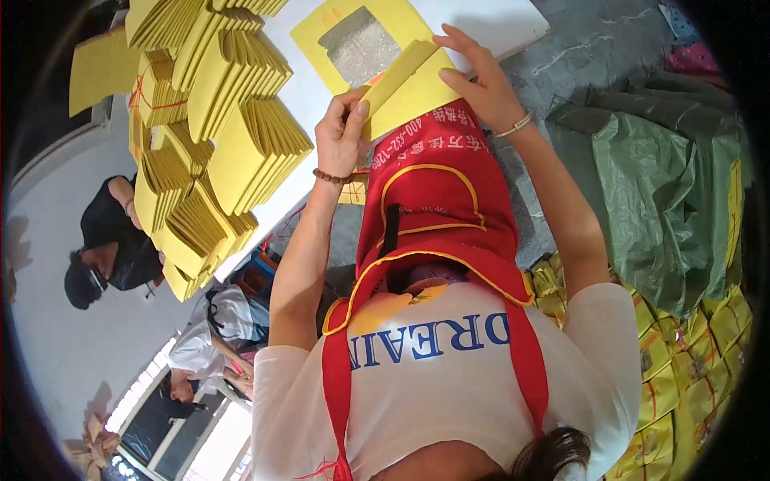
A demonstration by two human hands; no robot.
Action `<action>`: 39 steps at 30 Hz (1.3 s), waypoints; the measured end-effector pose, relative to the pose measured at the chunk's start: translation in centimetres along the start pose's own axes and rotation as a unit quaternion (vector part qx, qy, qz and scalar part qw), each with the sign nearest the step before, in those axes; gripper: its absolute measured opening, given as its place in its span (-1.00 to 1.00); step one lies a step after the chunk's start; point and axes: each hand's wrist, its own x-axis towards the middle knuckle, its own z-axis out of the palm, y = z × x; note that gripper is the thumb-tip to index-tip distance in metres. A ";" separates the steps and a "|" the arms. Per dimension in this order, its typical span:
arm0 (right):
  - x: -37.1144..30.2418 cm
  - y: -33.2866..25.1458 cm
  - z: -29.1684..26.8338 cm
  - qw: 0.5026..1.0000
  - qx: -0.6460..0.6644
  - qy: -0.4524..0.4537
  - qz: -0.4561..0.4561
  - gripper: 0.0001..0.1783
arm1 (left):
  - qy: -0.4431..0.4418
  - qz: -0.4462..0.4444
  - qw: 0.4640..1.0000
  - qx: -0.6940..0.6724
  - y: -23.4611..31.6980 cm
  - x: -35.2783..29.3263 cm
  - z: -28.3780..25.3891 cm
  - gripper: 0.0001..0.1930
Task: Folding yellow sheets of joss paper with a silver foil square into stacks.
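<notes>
I see the left hand (343,135) closed in a pinch, thumb on top, gripping the left end of a folded sheet of yellow paper (417,92) at the near edge of a flat white tabletop (501,24). Right hand (485,88) spread wide, thumb well apart from the forefinger, fingertips at the sheet's other end; from my distance I cannot tell how firmly they press. Narrow flap of the sheet runs slantwise between the hands. Just beyond lies a yellow paper surface (313,38) with a grey, speckled, roughly square patch (361,50); I cannot make out whether it joins the held sheet. Left on the tabletop: fanned stacks of folded yellow paper (257,156). Red cloth apron with yellow piping (449,192) below the hands. Right side: crumpled green plastic sacking (650,192), yellow packets (658,393) beneath it.
</notes>
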 end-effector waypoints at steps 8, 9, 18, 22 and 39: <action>-2.9 -0.7 0.8 0.991 -0.127 0.023 0.039 -0.42 | -0.012 0.302 0.903 0.304 1.2 -0.3 0.6 -0.64; -2.7 -0.9 0.9 0.986 -0.158 0.003 0.050 -0.43 | -0.035 0.308 0.898 0.312 0.7 -0.2 0.5 -0.58; -1.3 -0.4 1.0 0.973 0.171 0.081 0.135 -0.51 | -0.117 0.312 0.882 0.333 1.5 0.2 -0.6 -0.59; -1.7 -0.3 0.6 0.966 0.185 0.100 0.149 -0.51 | -0.106 0.324 0.878 0.336 0.7 0.1 -0.4 -0.57; -2.3 -0.5 -0.5 0.967 0.147 0.091 0.185 -0.60 | -0.092 0.258 0.925 0.262 1.1 0.5 -0.7 -0.80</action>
